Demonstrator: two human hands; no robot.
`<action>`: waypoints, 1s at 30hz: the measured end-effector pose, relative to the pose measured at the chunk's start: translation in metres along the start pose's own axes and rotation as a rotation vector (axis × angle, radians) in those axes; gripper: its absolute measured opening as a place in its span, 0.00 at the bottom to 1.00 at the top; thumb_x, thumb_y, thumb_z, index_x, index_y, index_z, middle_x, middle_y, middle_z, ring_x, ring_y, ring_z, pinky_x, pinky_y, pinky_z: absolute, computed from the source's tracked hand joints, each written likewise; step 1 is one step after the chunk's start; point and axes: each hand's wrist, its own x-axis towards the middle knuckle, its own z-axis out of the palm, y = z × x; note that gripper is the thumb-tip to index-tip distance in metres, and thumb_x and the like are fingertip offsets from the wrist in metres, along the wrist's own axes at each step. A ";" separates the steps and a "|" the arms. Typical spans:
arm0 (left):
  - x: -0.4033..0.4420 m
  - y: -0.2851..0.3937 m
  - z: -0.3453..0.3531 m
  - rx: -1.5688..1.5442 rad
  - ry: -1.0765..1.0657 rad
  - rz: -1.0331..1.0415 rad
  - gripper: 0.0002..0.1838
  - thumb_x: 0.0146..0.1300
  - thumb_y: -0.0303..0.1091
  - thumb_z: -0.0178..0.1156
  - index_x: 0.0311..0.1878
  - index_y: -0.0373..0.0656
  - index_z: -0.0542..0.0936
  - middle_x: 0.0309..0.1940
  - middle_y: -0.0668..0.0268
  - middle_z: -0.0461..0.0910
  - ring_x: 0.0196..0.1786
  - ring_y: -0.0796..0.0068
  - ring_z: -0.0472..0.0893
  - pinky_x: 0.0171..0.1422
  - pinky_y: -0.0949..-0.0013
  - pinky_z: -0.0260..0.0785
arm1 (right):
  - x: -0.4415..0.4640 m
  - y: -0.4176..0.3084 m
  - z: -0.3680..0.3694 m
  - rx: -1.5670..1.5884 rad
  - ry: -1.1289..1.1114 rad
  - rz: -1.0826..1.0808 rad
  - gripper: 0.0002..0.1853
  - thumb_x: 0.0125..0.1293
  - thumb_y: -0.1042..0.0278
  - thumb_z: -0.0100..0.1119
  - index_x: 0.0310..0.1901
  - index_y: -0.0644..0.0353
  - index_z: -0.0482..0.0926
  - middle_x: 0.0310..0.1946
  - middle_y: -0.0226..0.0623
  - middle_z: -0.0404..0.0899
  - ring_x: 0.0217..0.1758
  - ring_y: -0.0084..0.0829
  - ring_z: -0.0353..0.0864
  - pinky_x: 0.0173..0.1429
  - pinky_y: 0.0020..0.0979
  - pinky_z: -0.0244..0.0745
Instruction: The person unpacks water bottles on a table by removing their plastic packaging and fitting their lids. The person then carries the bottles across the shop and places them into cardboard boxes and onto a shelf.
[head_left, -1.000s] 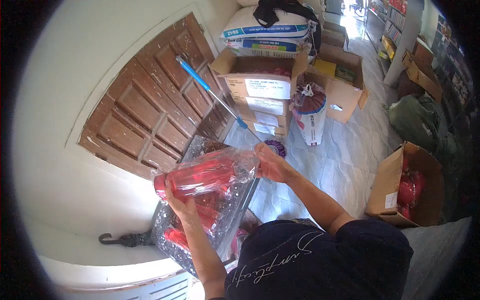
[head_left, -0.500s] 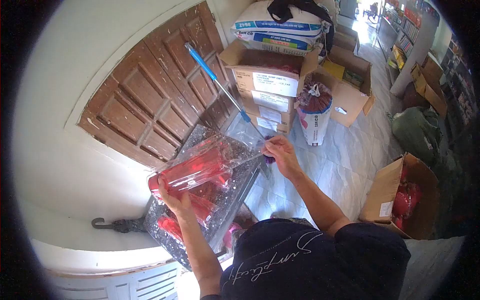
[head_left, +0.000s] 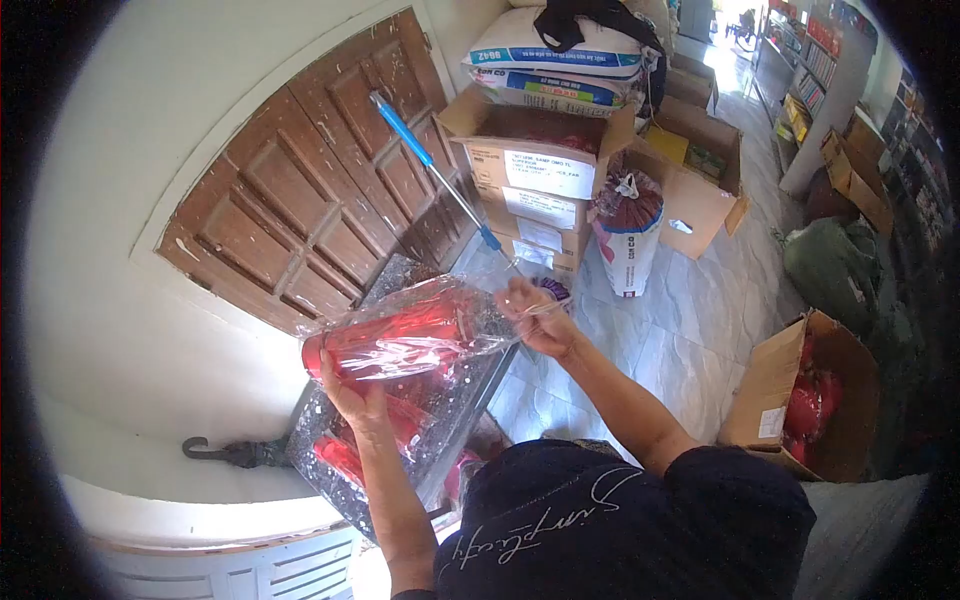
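A long red cylinder (head_left: 390, 335) inside a clear plastic bag (head_left: 430, 355) is held tilted above a dark speckled tabletop (head_left: 330, 478). My left hand (head_left: 352, 392) is closed around its near left end from below. At the other end, my right hand (head_left: 538, 318) pinches the loose mouth of the bag, its fingers slightly blurred. More red wrapped pieces (head_left: 340, 455) lie on the tabletop beneath. What kind of item the red cylinder is, I cannot make out.
Beyond the table, a blue-handled mop (head_left: 410, 140) leans before a brown wooden door (head_left: 300, 180). Stacked cartons (head_left: 535, 205) and a tied sack (head_left: 630, 245) stand behind. An open carton with red items (head_left: 790, 400) is at right. A dark umbrella (head_left: 240, 452) rests by the wall.
My right hand has shifted slightly left and down, drawing in the bag's end, which now looks more bunched. The red cylinder has turned a little in my left hand's grip.
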 end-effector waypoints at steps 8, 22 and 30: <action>-0.008 -0.001 0.011 0.139 0.013 0.119 0.17 0.63 0.41 0.63 0.52 0.44 0.78 0.48 0.65 0.81 0.50 0.66 0.80 0.56 0.56 0.73 | -0.009 0.000 0.043 -0.828 0.020 0.263 0.32 0.56 0.64 0.72 0.62 0.54 0.69 0.54 0.29 0.75 0.46 0.24 0.79 0.33 0.23 0.76; -0.014 0.005 -0.082 0.188 0.191 0.038 0.19 0.66 0.43 0.58 0.55 0.43 0.76 0.52 0.58 0.80 0.52 0.61 0.80 0.59 0.56 0.71 | 0.026 0.090 0.005 -1.652 -0.145 -0.018 0.40 0.48 0.63 0.79 0.62 0.57 0.67 0.59 0.35 0.69 0.53 0.28 0.75 0.44 0.29 0.77; 0.008 0.040 -0.197 0.001 0.349 0.137 0.20 0.70 0.46 0.52 0.57 0.44 0.76 0.50 0.62 0.81 0.53 0.65 0.80 0.57 0.58 0.74 | 0.028 0.129 -0.028 -1.094 -0.020 0.321 0.45 0.49 0.64 0.77 0.66 0.55 0.60 0.61 0.38 0.65 0.64 0.34 0.68 0.55 0.38 0.76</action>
